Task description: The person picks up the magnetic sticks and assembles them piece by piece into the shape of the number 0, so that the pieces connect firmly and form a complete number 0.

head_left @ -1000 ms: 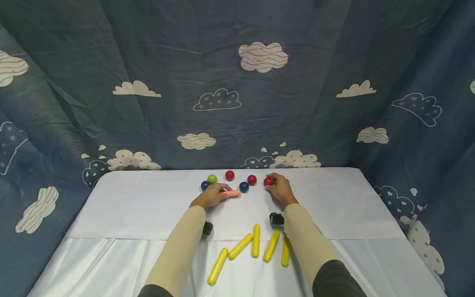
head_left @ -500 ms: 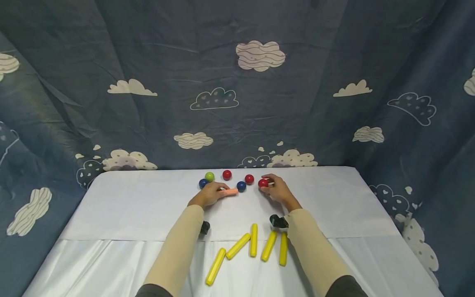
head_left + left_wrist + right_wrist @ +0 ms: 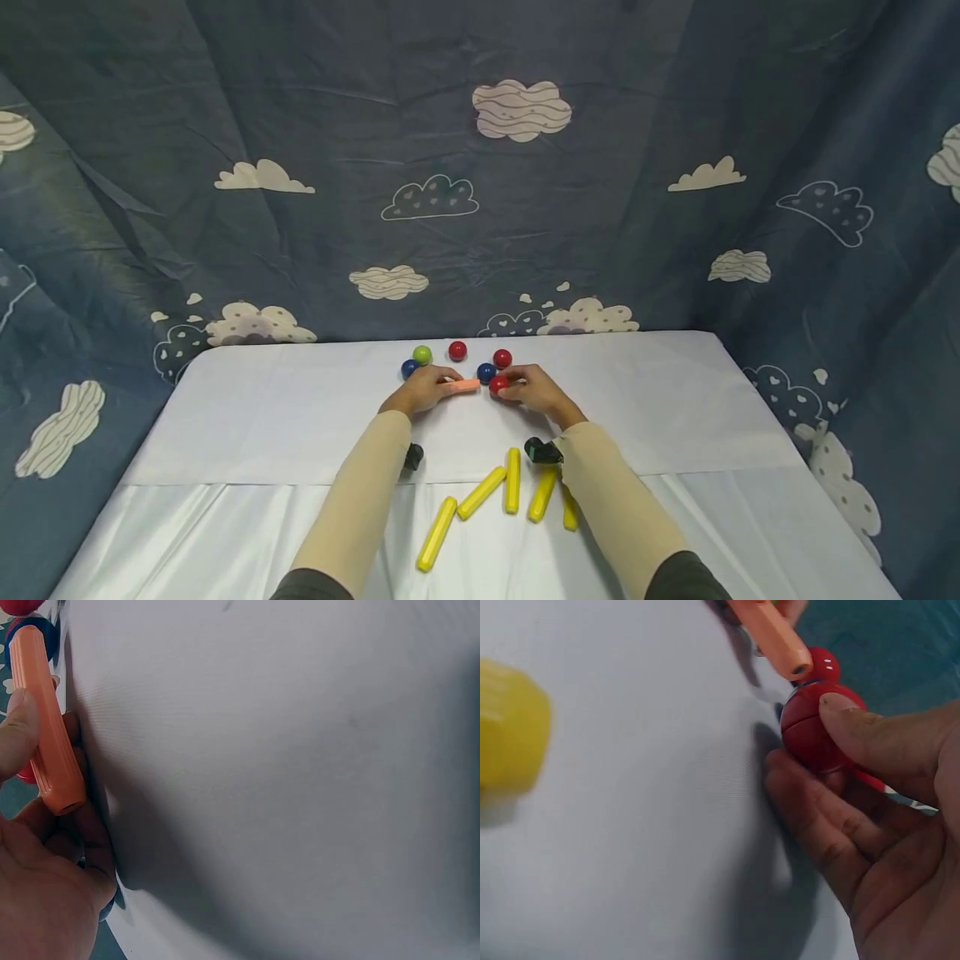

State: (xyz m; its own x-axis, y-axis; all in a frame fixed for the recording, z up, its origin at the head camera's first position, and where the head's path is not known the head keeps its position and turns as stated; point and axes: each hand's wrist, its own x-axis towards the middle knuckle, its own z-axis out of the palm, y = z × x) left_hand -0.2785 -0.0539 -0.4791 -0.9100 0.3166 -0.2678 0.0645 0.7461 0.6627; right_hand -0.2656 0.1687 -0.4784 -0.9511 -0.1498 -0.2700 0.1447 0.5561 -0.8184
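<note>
Between thumb and fingers, my left hand (image 3: 422,390) pinches an orange ribbed plastic stick (image 3: 49,724), which points right toward the balls. My right hand (image 3: 538,390) grips a red ball (image 3: 817,727) with a seam round it, thumb on top and fingers underneath. In the head view this ball is just right of the orange stick's tip and in front of a blue ball (image 3: 486,372). Another red ball (image 3: 502,358) lies behind my right fingers. Past the left hand sit a second blue ball (image 3: 409,369) and a green ball (image 3: 422,355).
A further red ball (image 3: 457,351) rests near the back edge of the white-covered table (image 3: 285,408). Several yellow sticks (image 3: 512,481) lie toward the front, one partly under my right sleeve (image 3: 622,492). A dark cloud-patterned curtain (image 3: 420,100) hangs behind and at the sides.
My right hand has moved left with the red ball, from the right end of the balls to beside the orange stick's tip. The left hand stays nearly in place, still holding the stick.
</note>
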